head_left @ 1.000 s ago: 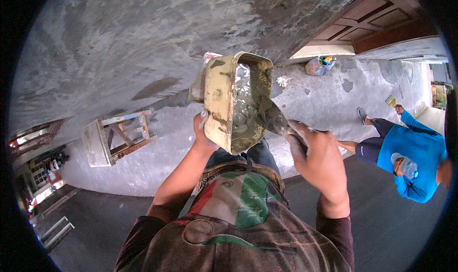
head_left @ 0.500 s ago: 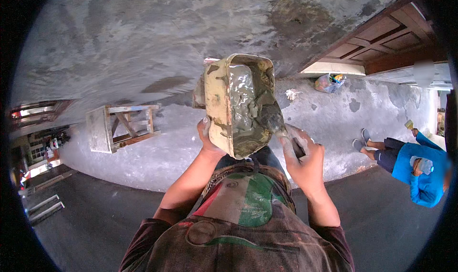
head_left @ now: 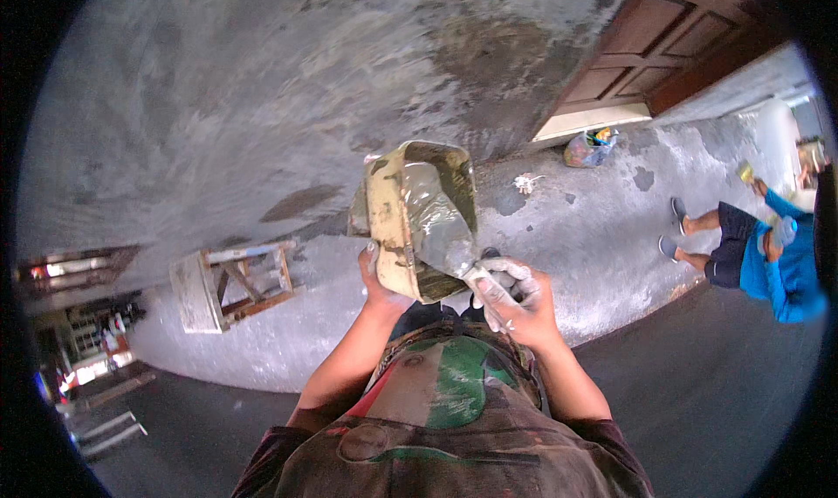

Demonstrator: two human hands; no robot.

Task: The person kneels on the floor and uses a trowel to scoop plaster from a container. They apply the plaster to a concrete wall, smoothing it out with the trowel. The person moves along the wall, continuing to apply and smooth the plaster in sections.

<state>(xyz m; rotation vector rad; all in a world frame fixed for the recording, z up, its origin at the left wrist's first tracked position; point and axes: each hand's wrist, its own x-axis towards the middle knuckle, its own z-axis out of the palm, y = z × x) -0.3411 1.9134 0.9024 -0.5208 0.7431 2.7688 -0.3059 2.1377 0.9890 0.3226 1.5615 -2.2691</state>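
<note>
My left hand [head_left: 381, 281] grips the lower left side of a cream, cut-open plastic container [head_left: 389, 234], its outside smeared with grey. Wet grey cement mix [head_left: 426, 199] lies inside, glossy on top. My right hand [head_left: 526, 302], coated in pale residue, is closed round the handle of a putty knife [head_left: 460, 261]. Its blade reaches over the container's right lower edge into the mix and is coated in grey, so the blade's far edge is hard to make out.
A wooden stool-like frame [head_left: 229, 287] stands at the left. A plastic bag [head_left: 589, 148] sits by the panelled brown door [head_left: 653, 40]. Rough grey wall [head_left: 262, 88] rises ahead. At the right, a person in blue [head_left: 768, 258] holds a yellowish brush-like tool [head_left: 745, 171].
The putty knife's blade has turned from its dark face to a grey-coated one, farther into the container. My right hand has shifted left. The view has tilted, and the container appears lower.
</note>
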